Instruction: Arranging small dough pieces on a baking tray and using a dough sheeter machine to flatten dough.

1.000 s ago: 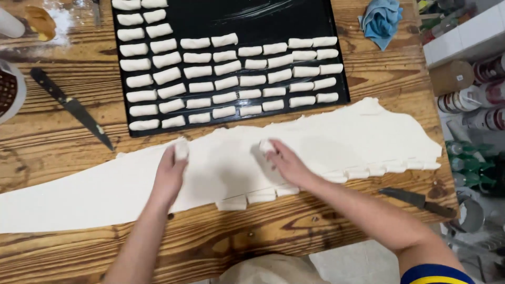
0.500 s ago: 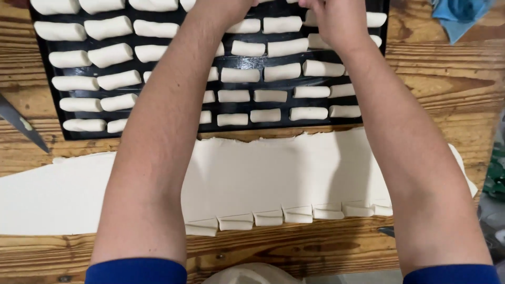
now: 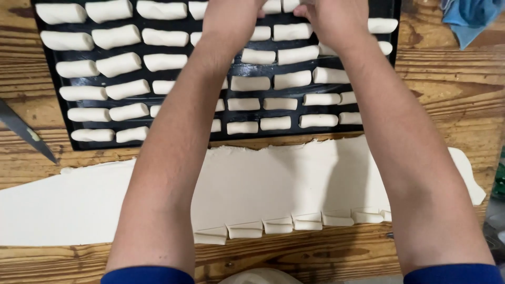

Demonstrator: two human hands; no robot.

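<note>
The small white rolled dough pieces (image 3: 294, 54) lie lengthwise left-to-right in rows on the black baking tray (image 3: 392, 10), directly under both hands; left hand (image 3: 231, 16) and right hand (image 3: 329, 18) fingers are cropped, their grip unreadable.

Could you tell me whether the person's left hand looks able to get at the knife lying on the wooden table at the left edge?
Probably yes. The left hand is over the black tray of dough rolls, and the knife lies beside the tray's left edge on the table, with nothing between them.
</note>
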